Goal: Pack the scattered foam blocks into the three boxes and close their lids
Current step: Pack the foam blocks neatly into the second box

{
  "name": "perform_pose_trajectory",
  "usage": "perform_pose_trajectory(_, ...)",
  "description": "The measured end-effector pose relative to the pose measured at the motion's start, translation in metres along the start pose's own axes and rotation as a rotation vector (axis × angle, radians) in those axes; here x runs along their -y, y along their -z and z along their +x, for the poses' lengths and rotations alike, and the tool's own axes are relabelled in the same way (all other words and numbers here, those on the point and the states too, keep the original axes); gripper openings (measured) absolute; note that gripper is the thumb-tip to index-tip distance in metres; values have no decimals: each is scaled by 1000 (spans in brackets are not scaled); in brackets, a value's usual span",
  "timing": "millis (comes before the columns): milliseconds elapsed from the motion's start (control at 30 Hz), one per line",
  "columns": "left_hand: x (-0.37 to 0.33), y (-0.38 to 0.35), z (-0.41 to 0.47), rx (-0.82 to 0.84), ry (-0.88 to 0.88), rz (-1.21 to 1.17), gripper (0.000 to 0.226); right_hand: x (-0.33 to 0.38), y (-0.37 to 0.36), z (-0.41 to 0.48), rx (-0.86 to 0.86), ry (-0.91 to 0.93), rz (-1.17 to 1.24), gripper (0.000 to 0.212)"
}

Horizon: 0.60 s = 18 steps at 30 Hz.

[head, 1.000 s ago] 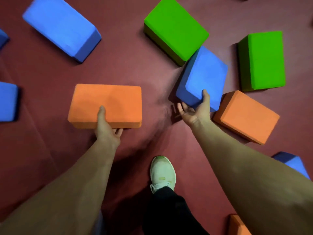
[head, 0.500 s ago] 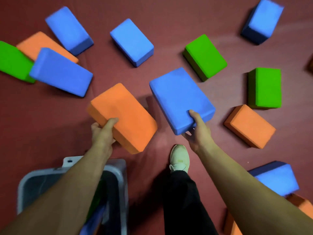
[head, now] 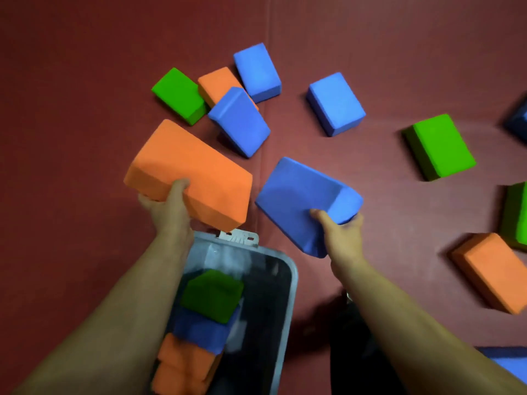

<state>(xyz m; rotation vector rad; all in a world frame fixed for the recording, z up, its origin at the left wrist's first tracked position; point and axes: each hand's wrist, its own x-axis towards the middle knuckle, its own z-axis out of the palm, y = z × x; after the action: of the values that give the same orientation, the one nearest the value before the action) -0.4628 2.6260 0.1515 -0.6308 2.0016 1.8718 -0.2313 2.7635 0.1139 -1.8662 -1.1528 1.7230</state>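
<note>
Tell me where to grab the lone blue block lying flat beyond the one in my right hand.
Grip the blue block across its two long sides, coming down from above. It lies flat with its broad face up and bare floor all around, so both sides are free, and that narrower span should suit one hand.

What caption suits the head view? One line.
Left hand holds an orange block, right hand a blue block, above a grey box.
</note>
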Motion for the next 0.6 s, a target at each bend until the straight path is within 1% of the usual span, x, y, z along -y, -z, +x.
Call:
perform_pose_trajectory(67,-11,18,0,-38,-1,-17,82,7,-21,-10,79,26,-89,75)
perform_pose_trajectory(100,-17,30,-2,-79,-3,1,85,12,-33,-13,123,48,-138,76)
perform_pose_trajectory(133,-16,34,-5,-91,-6,40,89,14,-34,-15,128,59,-160,78)
perform_pose_trajectory(200,-22,65,-9,-159,25,32,92,30,-55,-24,207,104,-269,78)
perform_pose_trajectory(267,-21,96,-22,-146,67,35,92,47,-63,-33,267,178,-373,74)
perform_pose_trajectory(333,-13,130,-38,-119,106,21,103,59,-67,-40,352,280,-512,70)
perform_pose_trajectory(367,-8,143,-49,-125,128,-13,105,64,-67,-44,390,333,-586,69)
perform_pose_trajectory(400,-1,156,-58,-146,146,-59,101,66,-66,-49,431,377,-649,68)
perform_pose_trajectory(433,7,171,-68,-174,169,-110,92,63,-64,-56,472,411,-707,68)
perform_pose_trajectory(533,45,219,-103,-296,259,-253,61,43,-58,-93,560,457,-813,69)
perform_pose_trajectory(600,70,244,-124,-358,302,-325,52,24,-49,-114,580,456,-839,67)
